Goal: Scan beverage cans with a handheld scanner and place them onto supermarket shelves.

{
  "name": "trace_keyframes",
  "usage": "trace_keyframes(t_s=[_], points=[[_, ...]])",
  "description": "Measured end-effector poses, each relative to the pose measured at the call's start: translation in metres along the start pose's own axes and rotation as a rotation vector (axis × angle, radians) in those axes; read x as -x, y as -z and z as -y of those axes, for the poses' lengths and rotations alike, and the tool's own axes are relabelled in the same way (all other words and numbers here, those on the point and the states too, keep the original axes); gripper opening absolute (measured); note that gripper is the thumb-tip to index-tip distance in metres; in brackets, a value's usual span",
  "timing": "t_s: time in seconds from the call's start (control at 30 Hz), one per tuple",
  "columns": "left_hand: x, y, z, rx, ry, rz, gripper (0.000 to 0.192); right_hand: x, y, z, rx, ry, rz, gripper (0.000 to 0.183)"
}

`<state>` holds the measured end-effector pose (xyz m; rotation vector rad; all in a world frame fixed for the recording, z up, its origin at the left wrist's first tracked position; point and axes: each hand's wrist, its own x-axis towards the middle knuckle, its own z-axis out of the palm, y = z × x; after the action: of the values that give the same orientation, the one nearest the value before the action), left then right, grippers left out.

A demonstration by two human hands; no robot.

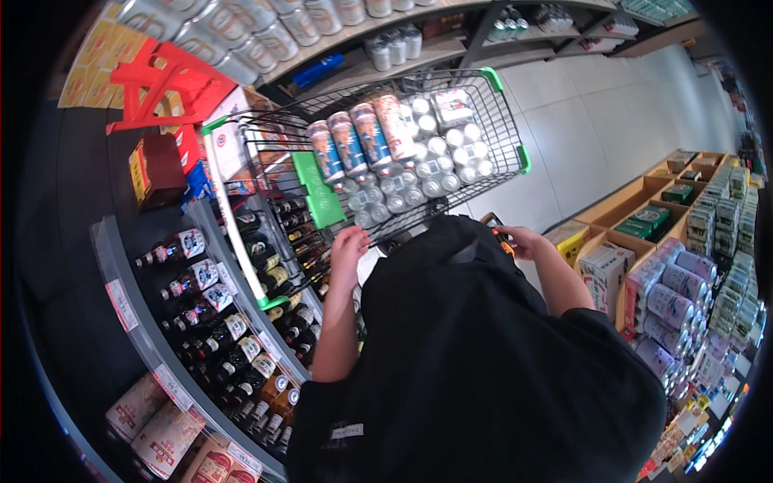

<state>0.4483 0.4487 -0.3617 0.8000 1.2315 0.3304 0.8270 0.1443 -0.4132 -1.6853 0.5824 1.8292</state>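
My left hand [349, 249] is at the near side of a wire shopping cart [513, 130], fingers loosely curled; I cannot tell whether it touches the wire. My right hand [524, 240] grips a black and orange handheld device [502, 240] at waist level, partly hidden by my black shirt. Inside the cart, several tall blue-labelled cans [344, 145] lie beside a red and white can [391, 127]. Packs of silver-topped cans [432, 166] fill much of the basket. A green plastic panel [317, 192] sits near the cart's white handle [229, 211].
Shelves of bottles [223, 344] with price tags run along the left. Can packs [241, 36] are stacked at the upper left, near a red plastic stand [172, 81]. Wooden display bins [631, 199] and lilac can packs [670, 302] line the right. Grey tiled floor [580, 115] extends beyond the cart.
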Motion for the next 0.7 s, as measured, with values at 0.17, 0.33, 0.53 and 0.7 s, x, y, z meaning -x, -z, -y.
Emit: trace_keyframes(t_s=[0.17, 0.33, 0.53, 0.7], points=[[-0.061, -0.075, -0.017, -0.355, 0.108, 0.094, 0.032, 0.020, 0.033, -0.006, -0.263, 0.045, 0.022, 0.030], [-0.150, -0.132, -0.008, -0.471, 0.105, 0.089, 0.035, 0.041, 0.068, -0.020, -0.521, 0.132, -0.002, 0.042], [-0.210, -0.192, -0.022, -0.862, -0.148, -0.334, 0.071, 0.061, 0.091, -0.040, -0.411, 0.295, -0.291, 0.052], [-0.285, -0.211, 0.005, -1.335, -0.333, -0.510, 0.114, 0.073, 0.088, -0.069, -0.452, 0.245, -0.304, 0.059]])
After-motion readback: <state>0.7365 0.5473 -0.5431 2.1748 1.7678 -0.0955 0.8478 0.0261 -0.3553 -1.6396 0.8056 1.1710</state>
